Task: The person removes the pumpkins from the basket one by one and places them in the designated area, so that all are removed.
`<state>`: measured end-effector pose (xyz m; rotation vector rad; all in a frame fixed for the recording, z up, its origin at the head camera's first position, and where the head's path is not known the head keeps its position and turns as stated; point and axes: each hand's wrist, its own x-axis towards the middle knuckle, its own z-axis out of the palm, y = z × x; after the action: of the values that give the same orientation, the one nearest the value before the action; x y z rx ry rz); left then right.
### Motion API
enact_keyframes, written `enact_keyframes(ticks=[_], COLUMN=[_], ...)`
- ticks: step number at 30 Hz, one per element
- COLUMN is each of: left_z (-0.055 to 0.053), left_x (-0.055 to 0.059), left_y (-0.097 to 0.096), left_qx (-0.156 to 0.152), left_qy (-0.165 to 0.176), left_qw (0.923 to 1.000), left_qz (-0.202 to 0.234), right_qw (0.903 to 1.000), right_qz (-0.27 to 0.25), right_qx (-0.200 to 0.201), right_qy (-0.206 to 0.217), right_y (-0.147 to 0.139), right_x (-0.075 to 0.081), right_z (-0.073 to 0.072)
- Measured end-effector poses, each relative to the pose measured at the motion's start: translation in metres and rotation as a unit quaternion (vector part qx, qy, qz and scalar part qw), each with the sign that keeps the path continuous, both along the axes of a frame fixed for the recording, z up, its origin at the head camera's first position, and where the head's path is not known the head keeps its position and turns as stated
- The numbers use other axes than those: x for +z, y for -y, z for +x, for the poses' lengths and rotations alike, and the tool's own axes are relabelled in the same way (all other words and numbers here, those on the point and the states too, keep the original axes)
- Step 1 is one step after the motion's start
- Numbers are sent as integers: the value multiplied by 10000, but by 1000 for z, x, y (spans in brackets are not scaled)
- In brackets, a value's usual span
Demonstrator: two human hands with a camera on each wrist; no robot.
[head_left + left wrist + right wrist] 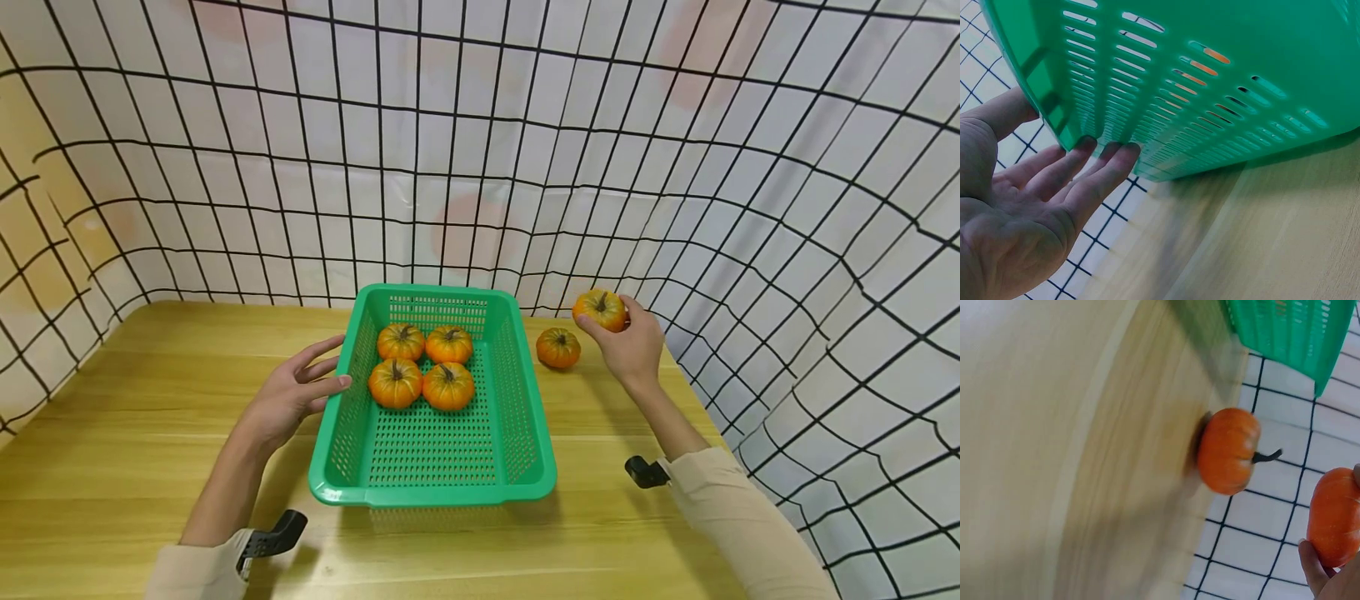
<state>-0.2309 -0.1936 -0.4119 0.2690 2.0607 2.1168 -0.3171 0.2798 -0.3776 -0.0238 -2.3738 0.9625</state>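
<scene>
Black netting [417, 109] stands behind the worktop [150, 400], where the left grip [285, 396], fingers apart, touches the left side of the green basket [450, 497] holding four pumpkins [396, 384], a loose pumpkin [558, 348] sits near the far edge, and the right grip [636, 340] clamps a raised pumpkin [602, 309] near the far right corner.

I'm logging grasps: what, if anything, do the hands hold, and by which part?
The right hand holds one pumpkin by its sides; the left hand seems only to touch the basket at its left rim.
</scene>
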Motion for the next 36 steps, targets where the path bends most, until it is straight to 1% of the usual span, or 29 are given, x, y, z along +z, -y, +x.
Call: enact_keyframes(ticks=[3, 9, 15, 19, 24, 36], left_z=[0, 1, 0, 0, 0, 0], left_x=[0, 1, 1, 1, 1, 0], left_y=[0, 0, -1, -1, 0, 0], left_qx=[3, 27, 33, 55, 46, 33], left_qy=[-1, -6, 32, 36, 62, 59], left_qw=[10000, 10000, 10000, 10000, 10000, 10000], left_qz=[-13, -33, -18, -38, -23, -1], right_qw=[9999, 9991, 9984, 9975, 9953, 9912], right_qz=[21, -11, -140, -234, -350, -217], right_qx=[-113, -347, -436, -448, -509, -573], right_qy=[4, 258, 328, 499, 750, 1171], right_y=[-6, -17, -25, -28, -30, -38], right_x=[-6, -21, -36, -44, -50, -58], right_z=[-2, -6, -11, -11, -10, -9])
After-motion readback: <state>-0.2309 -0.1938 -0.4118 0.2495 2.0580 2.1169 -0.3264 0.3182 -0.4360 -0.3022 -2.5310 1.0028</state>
